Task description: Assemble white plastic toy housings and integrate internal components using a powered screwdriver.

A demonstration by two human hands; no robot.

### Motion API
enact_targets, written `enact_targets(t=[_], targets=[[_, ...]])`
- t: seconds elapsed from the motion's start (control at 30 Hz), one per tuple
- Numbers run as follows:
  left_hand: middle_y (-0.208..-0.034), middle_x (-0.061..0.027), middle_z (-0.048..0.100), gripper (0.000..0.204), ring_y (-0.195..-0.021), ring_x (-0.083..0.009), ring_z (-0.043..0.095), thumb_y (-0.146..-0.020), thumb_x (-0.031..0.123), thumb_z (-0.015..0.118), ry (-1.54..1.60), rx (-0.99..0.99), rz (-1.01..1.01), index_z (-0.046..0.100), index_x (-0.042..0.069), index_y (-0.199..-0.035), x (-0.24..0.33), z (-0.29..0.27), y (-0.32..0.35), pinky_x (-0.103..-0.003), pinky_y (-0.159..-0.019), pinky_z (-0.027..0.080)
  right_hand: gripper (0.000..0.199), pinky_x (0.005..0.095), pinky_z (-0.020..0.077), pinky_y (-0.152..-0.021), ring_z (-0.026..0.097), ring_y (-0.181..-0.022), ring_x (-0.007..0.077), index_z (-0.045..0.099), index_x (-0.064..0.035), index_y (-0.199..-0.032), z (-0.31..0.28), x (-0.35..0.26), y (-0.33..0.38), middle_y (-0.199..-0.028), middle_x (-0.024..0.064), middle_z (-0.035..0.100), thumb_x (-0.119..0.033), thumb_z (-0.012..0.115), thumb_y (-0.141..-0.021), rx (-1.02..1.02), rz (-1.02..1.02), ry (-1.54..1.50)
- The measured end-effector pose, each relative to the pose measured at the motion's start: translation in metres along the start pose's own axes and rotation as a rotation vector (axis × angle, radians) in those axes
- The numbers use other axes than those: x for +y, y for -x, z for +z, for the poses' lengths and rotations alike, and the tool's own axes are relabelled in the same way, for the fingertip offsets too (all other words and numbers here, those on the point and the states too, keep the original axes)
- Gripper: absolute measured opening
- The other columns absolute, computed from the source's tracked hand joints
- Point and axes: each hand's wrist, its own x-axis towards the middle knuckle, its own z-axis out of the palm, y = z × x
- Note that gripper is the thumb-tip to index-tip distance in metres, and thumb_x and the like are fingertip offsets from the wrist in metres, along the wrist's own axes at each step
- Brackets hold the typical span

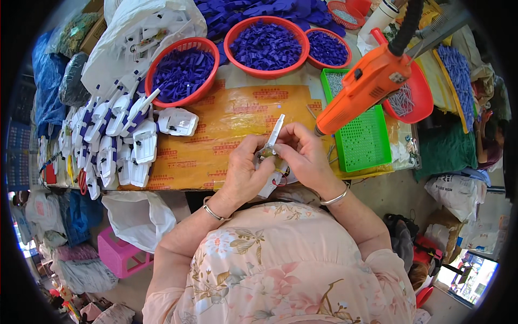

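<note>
Both hands (278,159) pinch white part (274,135), clear of orange driver (364,86).

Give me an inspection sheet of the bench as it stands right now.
Surface: table under yellow plastic sheet.
Job's things: small white part with wires, held in both hands above the table edge.
Clutter: red baskets of blue pieces, white housings stacked at left, green tray, orange power tool hanging above it.
Hands: left hand and right hand both pinch the part.
Cables: black hose rising from the tool.
Surroundings: bags, pink stool on the floor at left.
</note>
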Motion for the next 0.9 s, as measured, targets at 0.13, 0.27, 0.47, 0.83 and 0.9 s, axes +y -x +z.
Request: enact_targets(t=[0.13, 0.27, 0.47, 0.83, 0.9], targets=[[-0.086, -0.0062, 0.061, 0.022, -0.081, -0.0115, 0.055, -0.082, 0.002, 0.05, 0.305, -0.062, -0.253, 0.057, -0.005, -0.102, 0.02, -0.008, 0.0, -0.026, -0.074, 0.046, 0.011, 0.0219, 0.0452, -0.067, 0.053, -0.078, 0.0066, 0.054, -0.0009, -0.094, -0.002, 0.005, -0.001, -0.084, 0.002, 0.057, 0.001, 0.057, -0.083, -0.015, -0.08, 0.002], [-0.083, -0.0018, 0.06, 0.026, -0.075, -0.0071, 0.054, -0.084, 0.005, 0.05, 0.237, -0.153, -0.389, 0.061, -0.005, -0.105, 0.031, -0.024, -0.009, -0.022, -0.066, 0.045, 0.01, 0.0213, 0.0442, -0.067, 0.052, -0.077, 0.0065, 0.054, -0.0001, -0.093, -0.002, 0.0, -0.003, -0.084, 0.0016, 0.056, 0.003, 0.056, -0.083, -0.089, -0.041, -0.028], [-0.071, 0.0023, 0.058, 0.016, -0.056, -0.0013, 0.048, -0.083, 0.005, 0.055, 0.209, -0.302, -0.397, 0.065, -0.003, -0.093, 0.028, -0.044, -0.02, -0.018, -0.049, 0.039, 0.012, 0.0199, 0.043, -0.068, 0.051, -0.078, 0.005, 0.056, -0.0002, -0.094, -0.002, -0.006, -0.004, -0.085, -0.0005, 0.056, 0.003, 0.055, -0.083, -0.178, -0.037, -0.039], [-0.069, 0.0035, 0.058, 0.012, -0.059, -0.0007, 0.049, -0.081, 0.001, 0.055, 0.161, -0.284, -0.279, 0.064, -0.004, -0.089, 0.024, -0.041, -0.018, -0.018, -0.049, 0.04, 0.012, 0.0214, 0.0451, -0.072, 0.053, -0.078, 0.0056, 0.057, -0.0002, -0.094, 0.0, -0.004, -0.006, -0.084, -0.0008, 0.057, 0.002, 0.057, -0.083, -0.203, -0.131, 0.096], [-0.069, 0.0037, 0.058, 0.013, -0.059, -0.0004, 0.049, -0.081, 0.001, 0.055, 0.147, -0.264, -0.25, 0.064, -0.005, -0.089, 0.021, -0.041, -0.018, -0.018, -0.05, 0.04, 0.008, 0.0219, 0.0428, -0.063, 0.05, -0.071, 0.0059, 0.054, 0.0007, -0.089, 0.002, -0.005, -0.005, -0.076, 0.0006, 0.055, 0.003, 0.055, -0.081, -0.175, -0.168, 0.089]])
